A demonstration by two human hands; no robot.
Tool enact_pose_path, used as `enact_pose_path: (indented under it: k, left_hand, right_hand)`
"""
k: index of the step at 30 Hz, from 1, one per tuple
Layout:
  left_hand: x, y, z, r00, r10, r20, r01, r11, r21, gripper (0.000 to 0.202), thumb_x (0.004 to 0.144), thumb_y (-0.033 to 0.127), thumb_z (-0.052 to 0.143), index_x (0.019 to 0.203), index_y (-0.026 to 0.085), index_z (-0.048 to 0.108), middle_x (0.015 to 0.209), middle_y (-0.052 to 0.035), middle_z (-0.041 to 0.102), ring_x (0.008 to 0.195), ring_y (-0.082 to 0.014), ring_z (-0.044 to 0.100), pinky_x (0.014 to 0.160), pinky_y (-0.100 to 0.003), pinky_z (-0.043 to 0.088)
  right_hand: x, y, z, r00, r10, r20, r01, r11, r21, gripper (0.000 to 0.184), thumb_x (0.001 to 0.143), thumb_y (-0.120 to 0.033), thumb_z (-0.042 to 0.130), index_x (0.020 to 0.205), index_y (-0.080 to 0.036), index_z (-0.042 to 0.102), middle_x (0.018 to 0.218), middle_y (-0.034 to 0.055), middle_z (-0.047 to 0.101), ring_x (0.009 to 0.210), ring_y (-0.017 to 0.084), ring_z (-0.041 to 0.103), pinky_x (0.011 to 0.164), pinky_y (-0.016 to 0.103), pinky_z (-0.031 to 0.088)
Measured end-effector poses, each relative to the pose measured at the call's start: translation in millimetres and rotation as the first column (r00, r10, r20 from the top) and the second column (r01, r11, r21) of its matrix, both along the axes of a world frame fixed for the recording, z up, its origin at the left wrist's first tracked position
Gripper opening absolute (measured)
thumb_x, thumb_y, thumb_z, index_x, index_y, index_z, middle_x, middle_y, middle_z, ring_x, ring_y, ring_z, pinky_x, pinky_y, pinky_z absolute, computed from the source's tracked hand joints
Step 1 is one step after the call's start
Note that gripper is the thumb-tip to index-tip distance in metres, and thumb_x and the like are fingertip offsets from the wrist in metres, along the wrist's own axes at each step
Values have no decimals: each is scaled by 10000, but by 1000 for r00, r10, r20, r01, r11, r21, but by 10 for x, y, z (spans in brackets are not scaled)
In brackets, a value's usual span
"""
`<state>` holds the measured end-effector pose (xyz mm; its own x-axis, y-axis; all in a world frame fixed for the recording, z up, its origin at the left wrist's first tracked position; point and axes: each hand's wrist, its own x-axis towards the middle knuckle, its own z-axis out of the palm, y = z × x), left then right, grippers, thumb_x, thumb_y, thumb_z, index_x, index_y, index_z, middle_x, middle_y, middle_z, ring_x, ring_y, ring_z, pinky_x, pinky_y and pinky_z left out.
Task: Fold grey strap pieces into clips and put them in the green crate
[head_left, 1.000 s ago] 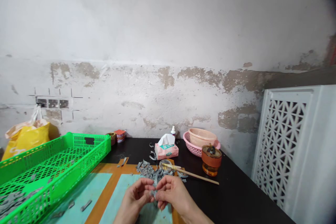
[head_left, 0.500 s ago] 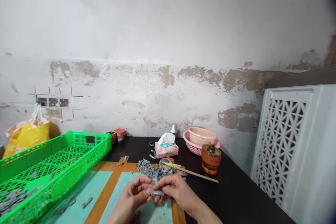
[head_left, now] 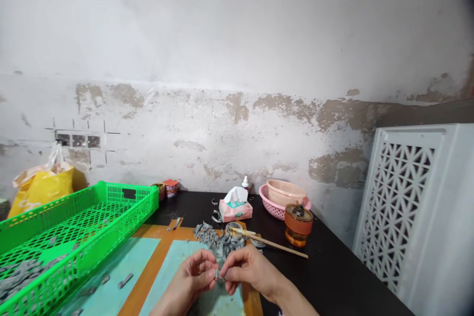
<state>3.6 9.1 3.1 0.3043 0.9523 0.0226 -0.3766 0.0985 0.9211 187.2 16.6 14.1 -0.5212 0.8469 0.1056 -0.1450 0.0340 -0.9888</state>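
Note:
My left hand [head_left: 192,276] and my right hand [head_left: 246,269] meet low in the view, above a turquoise mat on an orange board [head_left: 155,249]. Their fingertips pinch a small grey strip [head_left: 217,274], mostly hidden between them. Just beyond my hands lies a heap of similar grey strips [head_left: 218,242]. A wooden stick [head_left: 274,245] rests across the heap's right side, and a loose grey piece [head_left: 125,280] lies on the mat to the left.
A green perforated plastic tray [head_left: 128,188] holding grey pieces fills the left foreground. On the black table [head_left: 326,271] stand a tissue box [head_left: 235,211], an amber jar [head_left: 298,224] and a pink basket [head_left: 274,209] with a bowl. A yellow bag [head_left: 42,190] sits behind the tray.
The grey strip, clearly visible before, is now mostly hidden as my fingertips have closed together around it. The view has shifted slightly.

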Motion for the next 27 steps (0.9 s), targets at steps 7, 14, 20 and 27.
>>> enact_pose_path:
  k: [7,14,20,27]
  left_hand:
    - [17,19,-10,999,-51,11,50,998,42,282,600,284,875,738,173,656,685,10,669,579,-87,544,578,-195,404]
    - [32,33,-43,996,-88,-13,88,985,149,235,661,291,837,738,171,650,672,5,660,591,-98,524,570,-206,376]
    - [26,100,-127,995,-70,-77,85,974,209,266,661,342,830,743,167,647,658,7,647,588,-110,524,569,-224,380]
    - [26,127,-169,992,-24,-121,48,978,202,263,686,363,806,741,178,627,677,18,626,622,-120,532,588,-228,396]
  right_hand:
    - [-45,43,-37,992,-128,-6,127,987,-103,351,499,-336,868,663,-97,670,510,42,652,454,141,603,507,273,505]
    - [-57,50,-42,993,-120,7,119,980,-160,351,469,-327,861,652,-106,658,503,28,652,440,128,599,500,254,494]
    - [-24,57,-46,994,-90,68,98,985,-138,378,446,-352,872,636,-102,660,520,32,660,439,121,596,512,253,484]
    - [-61,98,-116,979,-170,114,177,983,-53,373,501,-402,836,651,-122,642,494,2,638,449,118,593,522,248,479]
